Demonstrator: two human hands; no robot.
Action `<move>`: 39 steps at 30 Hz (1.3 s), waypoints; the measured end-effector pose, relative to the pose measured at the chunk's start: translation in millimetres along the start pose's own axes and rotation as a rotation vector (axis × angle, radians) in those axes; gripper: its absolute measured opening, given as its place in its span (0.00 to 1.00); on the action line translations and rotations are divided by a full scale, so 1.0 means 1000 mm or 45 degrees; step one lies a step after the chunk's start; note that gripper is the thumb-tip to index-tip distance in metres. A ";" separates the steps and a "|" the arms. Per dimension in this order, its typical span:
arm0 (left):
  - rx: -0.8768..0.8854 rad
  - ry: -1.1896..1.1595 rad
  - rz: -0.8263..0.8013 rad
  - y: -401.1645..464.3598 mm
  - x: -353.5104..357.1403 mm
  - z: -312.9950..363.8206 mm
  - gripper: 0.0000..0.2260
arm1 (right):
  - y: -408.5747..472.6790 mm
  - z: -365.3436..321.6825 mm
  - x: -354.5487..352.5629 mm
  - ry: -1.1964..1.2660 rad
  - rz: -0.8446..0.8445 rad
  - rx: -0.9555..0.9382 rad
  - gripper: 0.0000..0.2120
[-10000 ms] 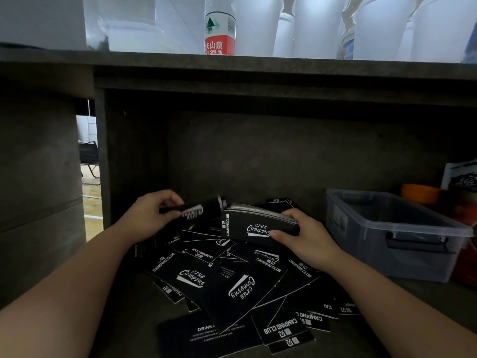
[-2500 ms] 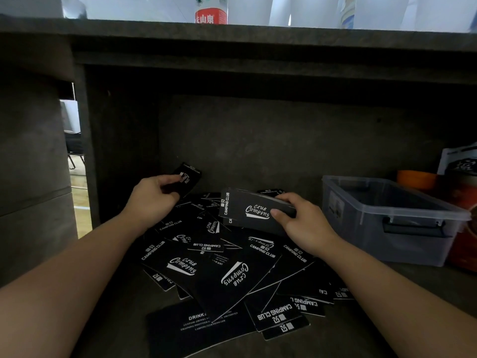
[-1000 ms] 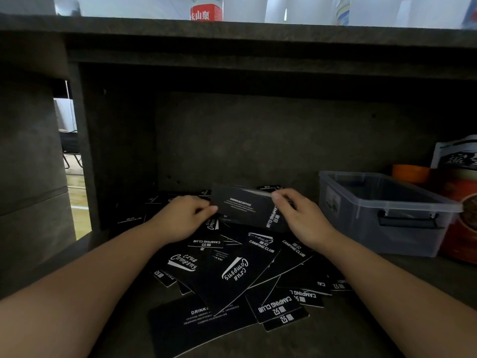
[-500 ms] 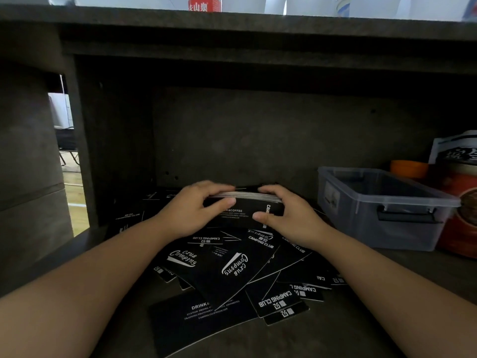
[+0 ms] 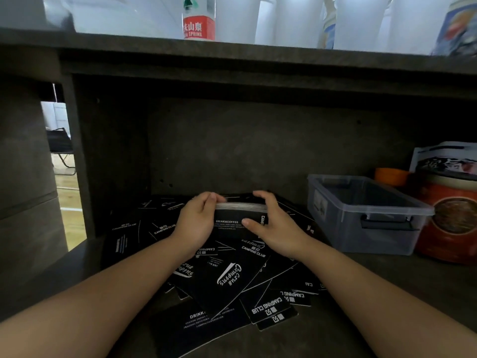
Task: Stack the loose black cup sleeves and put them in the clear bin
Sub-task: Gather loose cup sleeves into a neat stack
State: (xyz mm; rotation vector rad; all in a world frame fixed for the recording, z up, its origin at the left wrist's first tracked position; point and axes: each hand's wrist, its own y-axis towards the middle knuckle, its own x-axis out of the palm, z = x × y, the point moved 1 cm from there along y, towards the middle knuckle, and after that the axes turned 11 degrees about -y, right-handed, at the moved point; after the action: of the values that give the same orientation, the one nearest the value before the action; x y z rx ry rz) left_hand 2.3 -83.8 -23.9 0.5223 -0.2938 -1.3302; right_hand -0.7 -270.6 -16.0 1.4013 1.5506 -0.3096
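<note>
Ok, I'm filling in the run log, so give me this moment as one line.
left hand grips sleeve stack | right hand grips same stack | loose sleeves on shelf | clear bin holds no sleeves

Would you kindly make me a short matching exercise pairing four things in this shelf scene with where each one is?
Things:
1. stack of sleeves
2. loose sleeves
3. clear bin
4. water bottle

Places:
A. on the upper shelf, above the compartment
B. scattered flat on the shelf floor
C. gripped on edge between the left hand and right hand
D. right of the hands, beside an orange-red can

Pairs: 1-C, 2-B, 3-D, 4-A
</note>
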 end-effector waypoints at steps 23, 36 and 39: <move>0.155 0.784 -0.122 -0.071 -0.058 0.033 0.17 | -0.100 -0.036 -0.027 -0.250 0.263 0.197 0.18; -0.158 1.031 -0.331 -0.070 -0.055 0.023 0.30 | -0.092 -0.032 -0.010 -0.797 0.347 0.084 0.24; -0.135 1.023 -0.306 -0.071 -0.055 0.024 0.29 | -0.091 -0.030 -0.010 -0.747 0.356 0.075 0.23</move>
State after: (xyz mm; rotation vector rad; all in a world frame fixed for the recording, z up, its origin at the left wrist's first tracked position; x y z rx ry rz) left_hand -81.4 -46.0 -35.3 0.9715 0.5117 -1.2494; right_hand -95.3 -281.5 -30.7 1.3902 0.8642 -0.5409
